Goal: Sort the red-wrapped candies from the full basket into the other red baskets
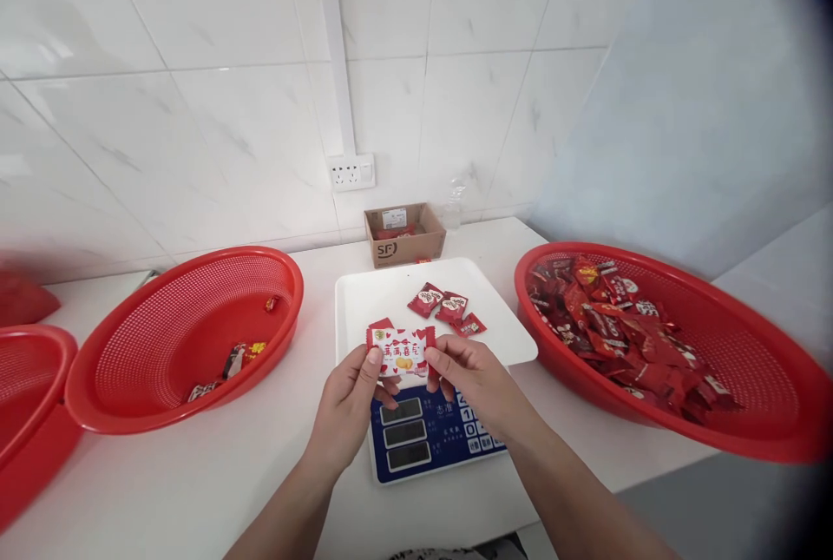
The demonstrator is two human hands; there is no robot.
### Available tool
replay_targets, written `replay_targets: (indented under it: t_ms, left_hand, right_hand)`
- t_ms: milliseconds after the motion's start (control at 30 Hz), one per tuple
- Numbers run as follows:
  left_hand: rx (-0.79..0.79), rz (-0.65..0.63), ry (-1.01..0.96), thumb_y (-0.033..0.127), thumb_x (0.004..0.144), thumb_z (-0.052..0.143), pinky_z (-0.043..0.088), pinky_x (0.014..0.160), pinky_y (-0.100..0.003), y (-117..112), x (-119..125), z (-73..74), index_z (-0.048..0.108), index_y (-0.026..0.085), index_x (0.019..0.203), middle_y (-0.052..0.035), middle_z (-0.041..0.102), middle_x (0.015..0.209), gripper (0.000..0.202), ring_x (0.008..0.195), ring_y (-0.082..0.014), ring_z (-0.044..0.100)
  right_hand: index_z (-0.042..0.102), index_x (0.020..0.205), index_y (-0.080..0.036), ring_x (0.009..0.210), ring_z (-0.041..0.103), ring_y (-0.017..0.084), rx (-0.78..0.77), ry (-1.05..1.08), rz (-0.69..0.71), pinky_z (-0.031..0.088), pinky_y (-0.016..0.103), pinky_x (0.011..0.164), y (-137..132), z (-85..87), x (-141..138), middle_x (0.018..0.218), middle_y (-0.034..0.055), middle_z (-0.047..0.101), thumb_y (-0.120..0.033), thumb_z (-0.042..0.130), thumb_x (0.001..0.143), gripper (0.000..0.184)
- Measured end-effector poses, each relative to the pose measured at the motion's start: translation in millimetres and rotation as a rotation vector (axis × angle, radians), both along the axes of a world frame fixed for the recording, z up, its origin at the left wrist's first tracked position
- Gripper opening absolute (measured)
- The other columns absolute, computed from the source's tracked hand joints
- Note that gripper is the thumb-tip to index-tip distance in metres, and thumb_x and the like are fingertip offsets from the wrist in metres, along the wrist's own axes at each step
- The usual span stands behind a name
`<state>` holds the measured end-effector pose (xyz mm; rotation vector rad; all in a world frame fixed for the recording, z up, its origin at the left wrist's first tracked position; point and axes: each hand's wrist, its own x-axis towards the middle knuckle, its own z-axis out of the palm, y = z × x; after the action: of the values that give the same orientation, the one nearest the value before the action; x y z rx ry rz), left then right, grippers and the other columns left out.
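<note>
While the left hand point(351, 404) and right hand point(480, 382) pinch opposite ends of the white packet point(402, 353) above the scale point(374, 291), a hard tug could tear it (basket point(768, 373) at its three o'clock).

Wht tbl point(214, 477) — red bskts point(173, 326), scale point(368, 295), cardbd box point(420, 249)

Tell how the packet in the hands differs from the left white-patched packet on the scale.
The held packet is mostly white with red ends; the scale packet is dark red with a white patch. The held packet is between left hand and right hand; the scale packet lies on the pan. Both carry print.
</note>
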<state>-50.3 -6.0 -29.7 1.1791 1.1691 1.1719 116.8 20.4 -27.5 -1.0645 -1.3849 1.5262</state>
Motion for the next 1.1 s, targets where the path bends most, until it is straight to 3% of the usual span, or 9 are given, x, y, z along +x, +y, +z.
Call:
replay_targets:
  t_ms: [400,867,967,1033,1100]
  left_hand:
    - [0.136,0.085,0.099,0.047,0.081,0.052,0.045,0.047,-0.021,27.8,-0.3,14.8,0.05,0.017,0.066,0.0034,0.052,0.055,0.033,0.05,-0.0096,0.05]
    - [0.105,0.027,0.001,0.047,0.082,0.051,0.048,0.05,-0.023,33.9,1.0,16.8,0.052,0.017,0.07,0.0017,0.056,0.058,0.032,0.052,-0.0108,0.054]
    - [0.11,0.048,-0.008,0.046,0.083,0.05,0.048,0.05,-0.023,35.6,-1.7,15.8,0.052,0.017,0.07,0.0019,0.055,0.059,0.032,0.053,-0.0107,0.054]
    - [0.115,0.063,-0.013,0.045,0.084,0.049,0.048,0.051,-0.022,36.3,-3.1,15.1,0.052,0.017,0.07,0.0021,0.055,0.059,0.032,0.053,-0.0105,0.054]
    - [0.12,0.069,-0.019,0.045,0.084,0.049,0.048,0.052,-0.022,36.6,-3.9,14.8,0.052,0.017,0.071,0.0023,0.055,0.059,0.031,0.053,-0.0105,0.054]
  right_hand:
    - [0.048,0.06,-0.019,0.045,0.044,0.009,0.153,-0.079,-0.168,0.035,0.023,0.047,16.7,6.6,-2.3,0.053,-0.0033,0.055,-0.049,0.055,0.078,0.035]
    - [0.053,0.065,-0.019,0.045,0.045,0.01,0.188,-0.134,-0.198,0.038,0.023,0.046,22.3,10.9,0.0,0.053,-0.0027,0.054,-0.051,0.051,0.08,0.035]
    - [0.057,0.094,-0.018,0.059,0.055,0.014,0.324,-0.226,-0.285,0.044,0.025,0.049,20.0,9.6,-2.4,0.072,0.0027,0.061,-0.049,0.046,0.084,0.034]
    - [0.053,0.114,-0.02,0.075,0.058,0.017,0.517,-0.341,-0.411,0.048,0.027,0.055,15.6,8.3,-4.6,0.093,0.008,0.059,-0.043,0.046,0.086,0.038]
    - [0.054,0.119,-0.022,0.084,0.057,0.019,0.715,-0.482,-0.478,0.05,0.028,0.059,9.5,7.2,-7.6,0.101,0.0099,0.055,-0.037,0.047,0.087,0.036]
